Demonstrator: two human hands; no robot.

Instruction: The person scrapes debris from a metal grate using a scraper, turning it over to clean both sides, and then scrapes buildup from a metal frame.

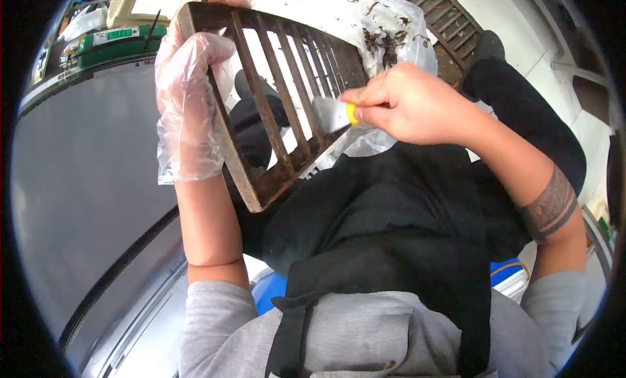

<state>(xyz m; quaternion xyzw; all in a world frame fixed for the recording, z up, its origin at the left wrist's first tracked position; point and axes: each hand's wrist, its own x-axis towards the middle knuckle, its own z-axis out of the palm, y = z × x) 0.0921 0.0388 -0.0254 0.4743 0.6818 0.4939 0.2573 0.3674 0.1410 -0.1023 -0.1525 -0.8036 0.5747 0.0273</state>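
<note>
A dark, grimy slatted grate (262, 190) is held up and tilted in front of me. My left hand (189, 71), in a clear plastic glove, is wrapped around its left end frame. Bare and pinched closed, my right hand (414, 107) grips a scraper (331, 116) with a yellow collar by its blade. The scraper's wide flat blade lies against the slats near the grate's lower right side. Most of the scraper's handle is hidden inside my fingers.
White plastic sheeting (313, 1) lies behind the grate, with dark flakes (386, 42) on it. A second slatted grate (453, 19) rests on the tiled floor. To the left stand a large grey panel (91, 143) and a green container (114, 46).
</note>
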